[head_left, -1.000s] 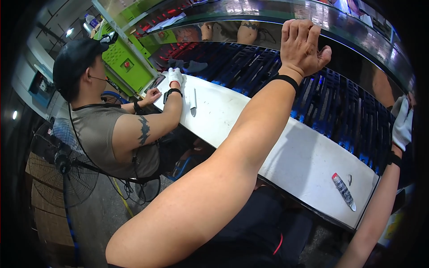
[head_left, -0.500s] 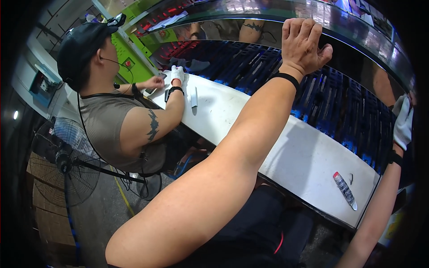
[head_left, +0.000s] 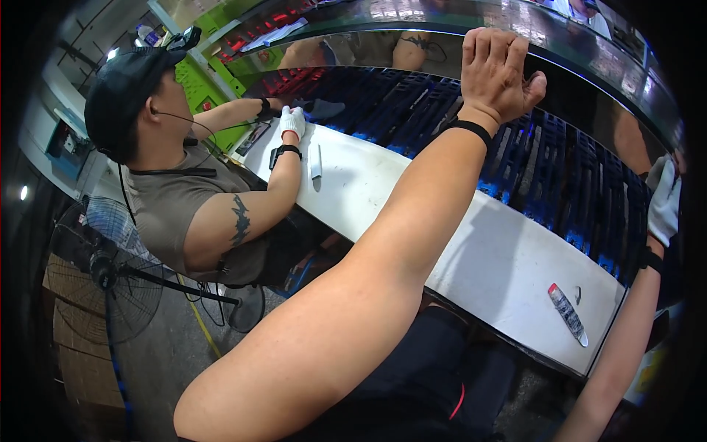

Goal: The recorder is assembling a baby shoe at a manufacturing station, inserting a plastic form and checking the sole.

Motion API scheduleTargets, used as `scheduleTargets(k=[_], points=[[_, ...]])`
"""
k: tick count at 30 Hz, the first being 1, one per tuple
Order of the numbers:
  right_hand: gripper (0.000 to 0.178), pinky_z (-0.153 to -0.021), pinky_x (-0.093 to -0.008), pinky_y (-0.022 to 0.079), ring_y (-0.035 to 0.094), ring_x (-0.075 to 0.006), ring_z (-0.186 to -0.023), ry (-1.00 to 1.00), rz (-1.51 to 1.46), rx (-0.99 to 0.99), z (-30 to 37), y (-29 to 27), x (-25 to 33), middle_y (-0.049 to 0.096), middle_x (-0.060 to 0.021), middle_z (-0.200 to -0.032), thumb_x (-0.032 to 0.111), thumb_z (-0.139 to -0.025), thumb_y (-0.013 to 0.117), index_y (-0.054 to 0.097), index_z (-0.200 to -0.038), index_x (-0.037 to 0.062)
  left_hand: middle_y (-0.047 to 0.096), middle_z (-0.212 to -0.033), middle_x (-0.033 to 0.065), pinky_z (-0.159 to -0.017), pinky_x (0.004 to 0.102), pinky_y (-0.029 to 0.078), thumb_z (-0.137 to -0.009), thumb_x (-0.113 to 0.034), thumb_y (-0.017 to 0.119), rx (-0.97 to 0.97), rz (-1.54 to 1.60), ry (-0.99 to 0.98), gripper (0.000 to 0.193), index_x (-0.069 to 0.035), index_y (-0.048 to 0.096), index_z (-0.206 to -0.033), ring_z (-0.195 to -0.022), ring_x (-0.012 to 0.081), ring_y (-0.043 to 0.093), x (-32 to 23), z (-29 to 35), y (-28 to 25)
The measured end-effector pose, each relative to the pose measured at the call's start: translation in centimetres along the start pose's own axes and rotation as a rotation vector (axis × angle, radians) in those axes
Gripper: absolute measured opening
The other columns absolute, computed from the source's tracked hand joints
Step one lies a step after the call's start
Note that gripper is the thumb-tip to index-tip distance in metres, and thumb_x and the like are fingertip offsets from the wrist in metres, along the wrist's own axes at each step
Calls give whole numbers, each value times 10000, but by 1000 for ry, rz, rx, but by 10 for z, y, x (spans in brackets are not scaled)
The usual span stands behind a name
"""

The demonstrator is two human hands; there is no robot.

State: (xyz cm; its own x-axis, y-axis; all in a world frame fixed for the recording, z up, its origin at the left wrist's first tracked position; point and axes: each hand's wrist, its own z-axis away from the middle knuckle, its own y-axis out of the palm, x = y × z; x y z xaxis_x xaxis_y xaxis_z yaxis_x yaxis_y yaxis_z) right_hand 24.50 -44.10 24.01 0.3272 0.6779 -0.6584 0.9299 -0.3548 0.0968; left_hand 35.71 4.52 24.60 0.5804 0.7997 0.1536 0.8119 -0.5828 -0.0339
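Note:
My bare left hand (head_left: 496, 77), with a black band at the wrist, is hooked over the lower edge of the machine's long glossy cover (head_left: 434, 37). Its fingers are bent over that edge, the tips are hidden, and the thumb sticks out to the right. At the far right my right hand (head_left: 664, 200) wears a white glove and is raised beside the machine's end. Its fingers are hard to make out near the picture's rim. Below the cover runs a dark slatted bed (head_left: 523, 158) lit in blue.
A white ledge (head_left: 486, 254) fronts the bed. On it lie a wrapped cutter with a red end (head_left: 567, 315), a small dark piece (head_left: 578, 295) and a pale strip (head_left: 316, 162). A co-worker (head_left: 184, 199) stands at left, near a fan (head_left: 103, 269). A dark flat piece (head_left: 324, 109) lies on the bed.
The co-worker has leaned left, and their bare hand has reached out over the bed toward the dark flat piece. My two hands have stayed in place.

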Motion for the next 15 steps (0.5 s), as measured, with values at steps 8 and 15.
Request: scheduleTargets(k=[8,15], points=[[472,-643,-382,614,753,-279,-770,-17,112,113,22,14,0,728,-94,-946,73,-979,733,707,-1431,206,581,-1197,94,-1143,535,345,-823,-462,687,2,6,1,512,-169,581,-1229,-1192,331,519,0,5,0],[482,-646,-384,610,748,-283,-769,-4,74,90,18,10,1,716,-97,-932,58,-975,731,708,-1434,204,581,-1217,96,-1175,544,327,-823,-467,685,3,3,-4,532,-164,595,-1251,-1232,331,515,-1,5,1]])
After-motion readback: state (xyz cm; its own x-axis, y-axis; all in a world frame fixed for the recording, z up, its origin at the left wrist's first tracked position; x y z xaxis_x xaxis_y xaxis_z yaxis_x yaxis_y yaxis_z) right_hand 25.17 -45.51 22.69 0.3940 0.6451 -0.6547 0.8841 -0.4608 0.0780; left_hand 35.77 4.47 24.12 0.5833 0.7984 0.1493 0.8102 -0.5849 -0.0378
